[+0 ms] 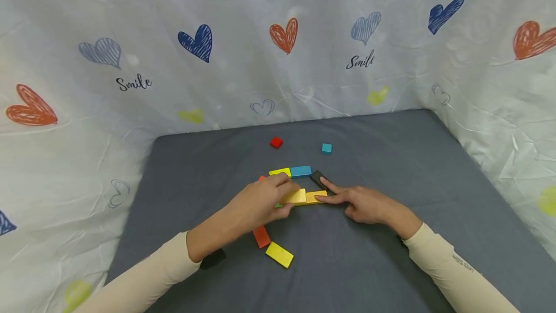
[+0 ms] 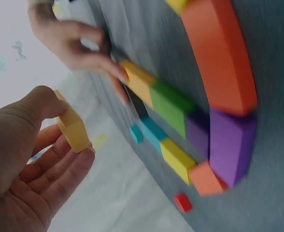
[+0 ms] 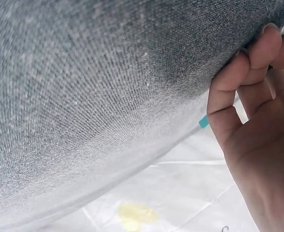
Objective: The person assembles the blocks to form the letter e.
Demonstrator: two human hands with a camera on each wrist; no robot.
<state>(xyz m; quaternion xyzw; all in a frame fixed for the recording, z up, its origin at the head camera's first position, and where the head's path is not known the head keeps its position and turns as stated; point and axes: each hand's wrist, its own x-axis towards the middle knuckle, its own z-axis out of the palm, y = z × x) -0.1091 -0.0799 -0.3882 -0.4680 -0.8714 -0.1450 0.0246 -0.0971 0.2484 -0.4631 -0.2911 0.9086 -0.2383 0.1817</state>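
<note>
My left hand [image 1: 256, 202] pinches a pale yellow block [image 2: 73, 128] between thumb and fingers, above the table in the left wrist view. Index finger and thumb spread, my right hand [image 1: 369, 204] touches a black block [image 1: 320, 179] and the end of an orange-yellow block [image 1: 317, 197]. That block lines up with a green block [image 2: 171, 104] and a small purple one [image 2: 198, 133]. Behind this row run a blue block [image 1: 300, 171] and a yellow block [image 1: 280, 172]. In the right wrist view the right hand's fingers are bent, their contact hidden.
An orange block [image 1: 261, 236] and another yellow block [image 1: 280, 254] extend toward the front left. A larger purple block [image 2: 231, 147] joins the left side. Farther back lie a red cube [image 1: 276, 142] and a light blue cube [image 1: 326, 149] on grey cloth [image 1: 369, 274].
</note>
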